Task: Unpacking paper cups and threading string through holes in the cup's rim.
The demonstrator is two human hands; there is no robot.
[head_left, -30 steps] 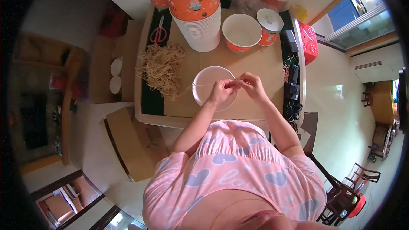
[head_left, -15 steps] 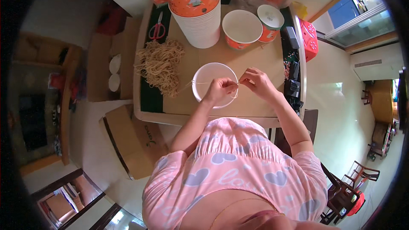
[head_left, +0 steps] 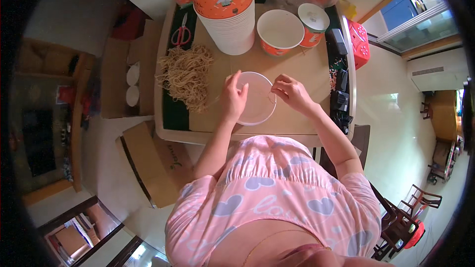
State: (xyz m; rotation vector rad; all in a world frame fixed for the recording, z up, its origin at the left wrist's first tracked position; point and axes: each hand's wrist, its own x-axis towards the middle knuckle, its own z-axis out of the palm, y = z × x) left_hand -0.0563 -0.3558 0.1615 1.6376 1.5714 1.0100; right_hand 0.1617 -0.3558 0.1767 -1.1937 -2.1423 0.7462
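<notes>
A white round lid (head_left: 255, 111) lies flat on the brown table (head_left: 297, 69) in front of me. My left hand (head_left: 232, 96) rests on the lid's left rim, fingers pointing away from me and curled over the edge. My right hand (head_left: 292, 91) hovers at the lid's right rim with thumb and forefinger pinched on a thin tan strand (head_left: 271, 94). To the left lies a loose pile of tan strands (head_left: 187, 75).
A tall stack of white paper bowls (head_left: 230, 27) topped by an orange one stands at the back. Beside it are an open paper bowl (head_left: 280, 30) and a lidded one (head_left: 313, 21). Red-handled scissors (head_left: 181, 32) lie back left. Cardboard boxes (head_left: 148, 160) sit on the floor to the left.
My hands were pinched close together over the lid's middle. They have drawn apart, the left to the lid's left rim and the right to its right rim.
</notes>
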